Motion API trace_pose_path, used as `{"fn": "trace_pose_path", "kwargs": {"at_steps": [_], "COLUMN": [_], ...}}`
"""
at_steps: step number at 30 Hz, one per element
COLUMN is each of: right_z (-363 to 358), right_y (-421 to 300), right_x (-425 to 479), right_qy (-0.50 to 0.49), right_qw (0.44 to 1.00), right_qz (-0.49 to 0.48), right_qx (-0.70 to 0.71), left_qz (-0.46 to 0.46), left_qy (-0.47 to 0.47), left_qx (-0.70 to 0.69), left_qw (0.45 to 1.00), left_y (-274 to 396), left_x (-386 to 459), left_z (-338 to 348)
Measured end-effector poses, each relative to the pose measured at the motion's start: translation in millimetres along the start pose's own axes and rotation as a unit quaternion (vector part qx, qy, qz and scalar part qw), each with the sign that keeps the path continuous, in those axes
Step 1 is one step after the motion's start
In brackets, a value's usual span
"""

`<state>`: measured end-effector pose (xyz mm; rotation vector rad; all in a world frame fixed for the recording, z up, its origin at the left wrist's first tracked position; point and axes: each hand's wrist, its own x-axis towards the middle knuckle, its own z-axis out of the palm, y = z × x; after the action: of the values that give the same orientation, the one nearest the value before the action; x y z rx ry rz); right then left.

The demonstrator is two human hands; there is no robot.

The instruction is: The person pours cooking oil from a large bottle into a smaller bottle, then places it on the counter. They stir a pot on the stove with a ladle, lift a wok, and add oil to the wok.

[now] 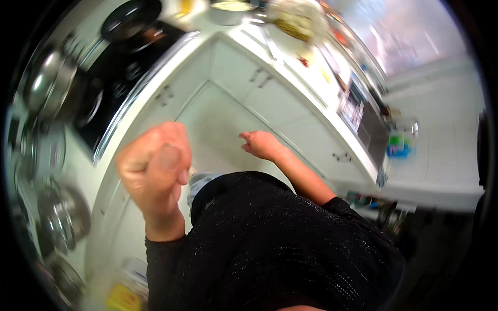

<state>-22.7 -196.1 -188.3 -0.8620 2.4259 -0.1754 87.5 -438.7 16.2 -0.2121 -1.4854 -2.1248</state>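
My left hand (155, 167) is raised close to the camera, curled into a fist with the thumb across the fingers. Nothing shows in it. My right hand (261, 144) hangs lower over the floor, its fingers loosely bent and the index finger apart from the thumb. It holds nothing that I can see and touches nothing. Left of my left hand is the white counter edge (113, 151) beside a black gas cooktop (116, 83). White cabinet doors (299, 132) lie beyond my right hand.
A black wok (132, 19) and a steel pot (50, 83) stand at the cooktop. Steel bowls (64, 217) are at the left. On the far counter lie a knife (330, 60) and a bag of food (297, 21), blurred. A sink (369, 128) is at the right.
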Motion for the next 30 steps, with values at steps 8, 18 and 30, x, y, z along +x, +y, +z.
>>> {"fn": "trace_pose_path", "kwargs": {"at_steps": [8,18,30], "right_z": [89,118,160], "right_y": [214,366,529], "right_x": [-223,-374,-509], "right_qy": [0.183,0.382,0.397], "right_qw": [0.926,0.742,0.609], "right_qz": [0.252,0.468,0.645], "right_qx": [0.214,0.291,0.233], "left_qz": [-0.259,-0.242,-0.306], "left_qy": [-0.321,-0.55,-0.689], "left_qx": [0.024,0.106,0.046], "left_qw": [0.911,0.792,0.655], "left_y": [-131,-217,-309], "left_x": [-37,-37,-26], "left_z": [232,403,544]}}
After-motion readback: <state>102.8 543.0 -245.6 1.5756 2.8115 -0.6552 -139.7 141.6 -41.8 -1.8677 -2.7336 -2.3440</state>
